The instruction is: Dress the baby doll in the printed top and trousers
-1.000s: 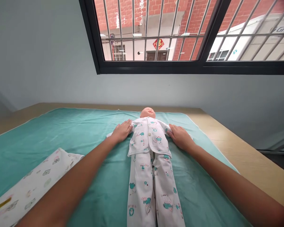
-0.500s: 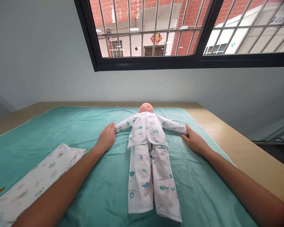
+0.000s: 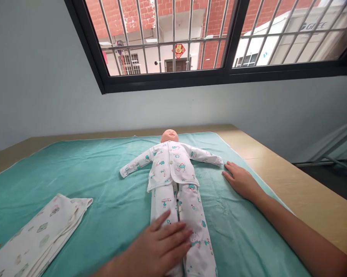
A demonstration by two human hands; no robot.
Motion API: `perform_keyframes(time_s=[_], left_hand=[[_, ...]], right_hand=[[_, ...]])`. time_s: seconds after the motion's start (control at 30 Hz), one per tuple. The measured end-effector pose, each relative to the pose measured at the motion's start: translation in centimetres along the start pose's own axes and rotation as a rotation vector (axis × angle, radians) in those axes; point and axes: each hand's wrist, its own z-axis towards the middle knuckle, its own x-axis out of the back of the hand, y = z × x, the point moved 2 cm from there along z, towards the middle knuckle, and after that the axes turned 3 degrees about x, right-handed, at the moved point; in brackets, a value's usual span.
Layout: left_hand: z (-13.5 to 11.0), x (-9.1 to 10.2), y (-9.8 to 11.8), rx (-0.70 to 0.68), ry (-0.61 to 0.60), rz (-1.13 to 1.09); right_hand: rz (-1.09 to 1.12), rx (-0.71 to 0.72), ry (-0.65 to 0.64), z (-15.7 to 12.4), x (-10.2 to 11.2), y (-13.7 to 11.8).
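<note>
A baby doll (image 3: 170,135) lies on its back on a teal blanket (image 3: 98,181), dressed in a white printed top (image 3: 171,163) and matching trousers (image 3: 187,215), its sleeves spread out to both sides. My left hand (image 3: 162,244) lies flat and open on the lower trouser legs, fingers pointing right. My right hand (image 3: 242,180) rests open and palm down on the blanket, just right of the end of the doll's sleeve.
A folded white printed cloth (image 3: 37,234) lies at the blanket's near left. The blanket covers a wooden platform (image 3: 294,184) against a grey wall under a barred window (image 3: 191,38). Past the platform's right edge is dark floor.
My left hand has left the doll's sleeve end and come back onto the trouser legs. My right hand has let go of the other sleeve and lies beside it. The view swung right.
</note>
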Motion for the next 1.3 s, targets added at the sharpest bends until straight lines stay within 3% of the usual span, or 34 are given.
perform_keyframes(time_s=[0.07,0.13,0.2,0.27,0.3,0.43,0.5,0.57,0.63,0.73,0.9,0.97,1.3], left_hand=[[-0.9,-1.3,0.4,-0.020,0.088,0.009],[-1.7,-1.7,0.5,-0.021,0.086,-0.039],[-2.1,-0.9,0.0,-0.015,0.080,-0.103],[-2.2,0.8,-1.4,0.095,0.151,-0.166],[-2.3,1.7,-2.7,0.231,0.215,-0.206],[-3.5,3.4,-9.7,1.142,0.475,-0.415],[-4.4,3.1,-12.4,1.381,0.605,-0.602],[-5.3,2.6,-14.1,1.473,0.652,-0.753],[-5.9,2.1,-14.6,1.503,0.585,-0.746],[-6.0,1.8,-14.1,1.450,0.349,-0.494],[-4.8,0.7,-12.5,1.104,-0.129,-0.154],[-4.6,0.4,-12.1,1.013,-0.241,-0.061],[-5.1,0.4,-12.2,1.048,-0.312,-0.045]], right_hand=[[-0.002,0.001,-0.006,0.0,-0.1,0.1],[0.000,0.000,-0.011,0.0,-0.3,0.3],[0.007,-0.003,-0.017,0.0,-0.3,0.4],[0.014,-0.006,-0.029,0.0,-0.3,0.4],[0.017,-0.007,-0.034,0.0,-0.3,0.4],[0.030,-0.014,-0.038,0.0,-0.2,0.5],[0.034,-0.011,-0.030,0.0,-0.2,0.5],[0.041,-0.004,-0.014,0.0,-0.4,0.7],[0.048,0.006,0.005,0.0,-0.6,0.8],[0.058,0.015,0.024,0.0,-0.9,1.2],[0.072,0.031,0.036,0.1,-1.4,1.8],[0.068,0.032,0.032,0.0,-1.4,1.9],[0.061,0.013,0.004,-0.1,-1.0,1.6]])
